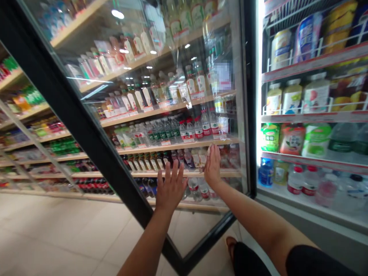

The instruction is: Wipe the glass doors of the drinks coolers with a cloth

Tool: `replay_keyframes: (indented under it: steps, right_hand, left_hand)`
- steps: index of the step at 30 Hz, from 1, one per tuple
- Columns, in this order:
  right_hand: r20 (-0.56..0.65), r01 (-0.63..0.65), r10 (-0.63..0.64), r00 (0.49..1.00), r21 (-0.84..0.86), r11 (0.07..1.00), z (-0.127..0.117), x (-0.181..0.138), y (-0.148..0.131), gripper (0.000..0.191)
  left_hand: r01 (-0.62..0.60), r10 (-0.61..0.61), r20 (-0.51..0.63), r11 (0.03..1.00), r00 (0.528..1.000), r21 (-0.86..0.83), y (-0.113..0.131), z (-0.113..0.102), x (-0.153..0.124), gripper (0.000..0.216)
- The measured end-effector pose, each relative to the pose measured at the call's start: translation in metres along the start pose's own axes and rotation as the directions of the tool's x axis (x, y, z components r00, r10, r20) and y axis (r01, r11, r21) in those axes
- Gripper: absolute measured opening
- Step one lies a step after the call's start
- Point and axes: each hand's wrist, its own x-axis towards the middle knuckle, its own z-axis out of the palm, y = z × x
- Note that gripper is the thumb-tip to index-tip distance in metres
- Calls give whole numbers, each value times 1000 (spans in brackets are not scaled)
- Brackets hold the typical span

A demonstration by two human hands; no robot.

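A tall glass cooler door [143,76] with a black frame stands swung out in front of me. My left hand [170,188] is flat against the glass low down, fingers spread and holding nothing. My right hand [212,165] is also pressed flat on the glass a little higher and to the right, fingers together and straight. Through the glass show shelves of bottled water and drinks [184,128].
The open cooler [313,115] at the right holds shelves of bottles and cartons, with water bottles [301,180] on the lowest shelf. More drink shelves [37,126] run along the left. Pale floor tiles [57,234] lie below. My foot [231,247] shows near the door's bottom corner.
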Motion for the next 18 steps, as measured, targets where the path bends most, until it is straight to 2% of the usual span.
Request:
replay_keyframes:
  steps: [3, 6, 8, 10, 12, 13, 14, 15, 16, 18]
  right_hand:
    - [86, -16, 16, 996, 3, 1000, 7, 33, -41, 64]
    - [281, 160, -147, 948, -24, 987, 8, 62, -89, 70]
    - [380, 342, -314, 870, -5, 940, 4, 72, -110, 64]
    - [427, 511, -484, 764, 56, 858, -1, 79, -117, 56]
    - [429, 628, -614, 663, 128, 768, -6, 89, -109, 54]
    - [420, 651, -644, 640, 148, 744, -7, 94, -100, 54]
    - [404, 647, -644, 650, 152, 748, -8, 97, -88, 53]
    - [382, 611, -612, 693, 139, 779, -9, 97, -72, 53]
    - [352, 540, -542, 763, 113, 834, -11, 93, -55, 53]
    - [258, 296, -299, 919, 54, 954, -15, 71, -16, 54]
  left_hand:
    - [5, -5, 16, 1000, 1000, -9, -1, 2, 0, 77]
    - [-14, 14, -12, 1000, 1000, -6, -4, 4, -1, 73]
    - [-31, 30, -44, 999, 999, -11, -6, 4, -1, 70]
    - [-42, 42, -55, 999, 998, -5, -7, 4, -1, 68]
    - [-51, 51, -40, 999, 998, 8, -7, 4, -1, 70]
    - [-46, 47, -30, 999, 998, 12, -7, 3, 0, 72]
    - [-37, 37, -20, 999, 999, 15, -6, 3, 0, 74]
    - [-31, 31, -12, 999, 999, 17, -6, 3, 0, 76]
    - [-25, 25, -7, 999, 1000, 20, -5, 3, 0, 77]
    - [-15, 15, -2, 1000, 1000, 26, -4, 2, 0, 79]
